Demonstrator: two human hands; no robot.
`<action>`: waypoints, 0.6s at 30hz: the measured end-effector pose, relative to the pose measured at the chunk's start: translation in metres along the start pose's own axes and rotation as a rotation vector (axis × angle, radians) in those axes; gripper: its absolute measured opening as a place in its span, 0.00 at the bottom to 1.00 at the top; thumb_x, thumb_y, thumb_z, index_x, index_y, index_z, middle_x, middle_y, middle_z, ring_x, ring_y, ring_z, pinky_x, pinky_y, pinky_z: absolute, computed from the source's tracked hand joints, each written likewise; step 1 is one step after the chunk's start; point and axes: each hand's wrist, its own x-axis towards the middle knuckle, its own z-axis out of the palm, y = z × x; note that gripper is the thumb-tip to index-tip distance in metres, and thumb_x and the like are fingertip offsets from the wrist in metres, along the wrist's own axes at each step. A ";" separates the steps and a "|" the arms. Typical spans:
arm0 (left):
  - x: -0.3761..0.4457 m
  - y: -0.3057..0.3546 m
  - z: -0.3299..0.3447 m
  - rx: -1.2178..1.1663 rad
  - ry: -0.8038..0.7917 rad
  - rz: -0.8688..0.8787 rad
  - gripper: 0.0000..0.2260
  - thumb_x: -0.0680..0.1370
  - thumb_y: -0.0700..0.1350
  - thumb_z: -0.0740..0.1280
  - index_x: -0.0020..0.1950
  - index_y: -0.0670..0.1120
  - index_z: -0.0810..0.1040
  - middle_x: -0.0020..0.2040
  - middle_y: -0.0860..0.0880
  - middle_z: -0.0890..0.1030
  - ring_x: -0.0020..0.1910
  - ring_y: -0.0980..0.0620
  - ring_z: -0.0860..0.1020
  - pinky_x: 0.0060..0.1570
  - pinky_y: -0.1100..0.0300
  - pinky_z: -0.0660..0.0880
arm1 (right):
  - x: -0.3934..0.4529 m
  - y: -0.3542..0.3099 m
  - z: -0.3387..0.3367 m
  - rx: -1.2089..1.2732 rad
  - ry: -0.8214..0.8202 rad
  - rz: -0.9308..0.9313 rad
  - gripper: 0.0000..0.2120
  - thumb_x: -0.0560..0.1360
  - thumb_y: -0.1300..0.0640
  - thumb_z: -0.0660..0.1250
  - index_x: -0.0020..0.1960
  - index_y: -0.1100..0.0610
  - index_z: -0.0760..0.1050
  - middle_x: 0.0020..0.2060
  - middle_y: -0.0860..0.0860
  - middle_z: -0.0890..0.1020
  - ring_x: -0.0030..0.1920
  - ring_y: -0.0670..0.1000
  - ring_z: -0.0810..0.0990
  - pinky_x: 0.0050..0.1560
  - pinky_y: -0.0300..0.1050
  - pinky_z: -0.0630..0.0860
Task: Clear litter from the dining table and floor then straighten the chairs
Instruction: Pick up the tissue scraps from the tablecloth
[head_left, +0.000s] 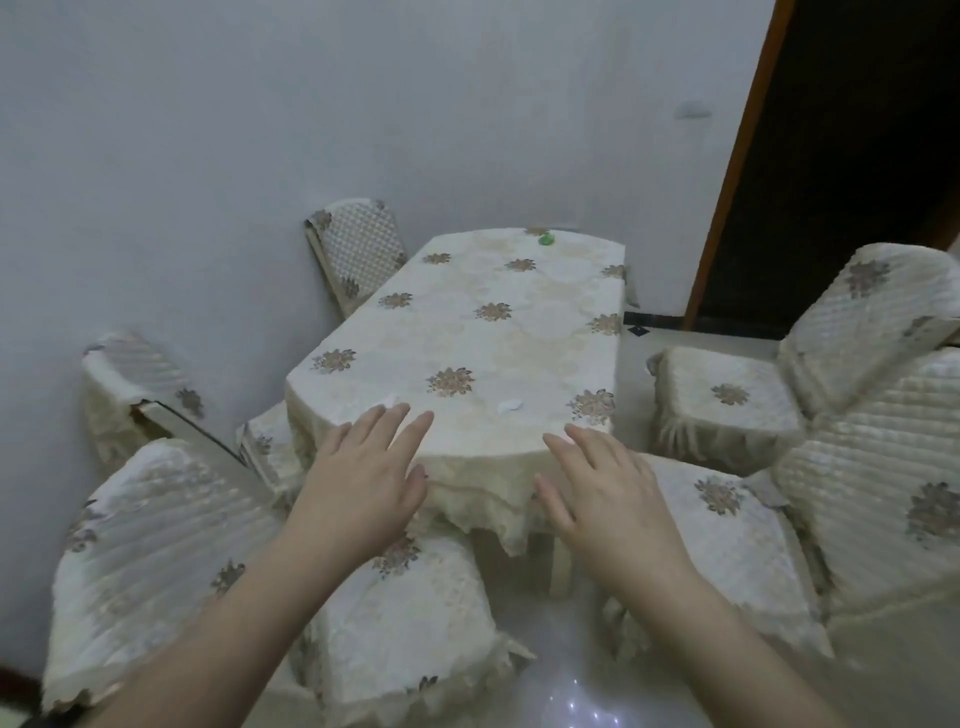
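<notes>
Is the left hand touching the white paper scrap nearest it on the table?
Cannot tell: in the head view the left hand reaches beside the paper scrap, hiding any gap.

A pale wall (260, 130) stands beside a dark doorway (841, 156)

Cloth-covered table (467, 332), two white scraps (509, 405), green bit (546, 239)

Embroidered cloth table cover (467, 332), quilted chair covers (872, 499), glossy floor (566, 691)
</notes>
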 end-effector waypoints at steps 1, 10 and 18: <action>0.004 -0.005 0.007 -0.005 -0.002 -0.017 0.24 0.74 0.52 0.54 0.67 0.46 0.74 0.64 0.45 0.77 0.63 0.43 0.75 0.56 0.45 0.74 | 0.009 0.001 0.009 -0.004 -0.013 -0.025 0.24 0.75 0.43 0.54 0.63 0.54 0.75 0.61 0.54 0.78 0.60 0.56 0.77 0.58 0.53 0.74; 0.038 -0.071 0.093 -0.090 -0.055 -0.165 0.23 0.75 0.55 0.55 0.65 0.47 0.75 0.62 0.44 0.78 0.60 0.40 0.76 0.53 0.45 0.75 | 0.101 -0.002 0.084 -0.089 -0.112 -0.127 0.23 0.71 0.43 0.55 0.58 0.53 0.79 0.56 0.53 0.82 0.53 0.54 0.81 0.50 0.48 0.78; 0.106 -0.135 0.163 -0.110 -0.066 -0.096 0.22 0.75 0.53 0.57 0.68 0.49 0.72 0.62 0.45 0.78 0.60 0.43 0.76 0.53 0.48 0.74 | 0.181 -0.002 0.145 -0.043 -0.106 -0.118 0.20 0.75 0.47 0.64 0.65 0.54 0.74 0.62 0.52 0.77 0.62 0.55 0.76 0.58 0.52 0.73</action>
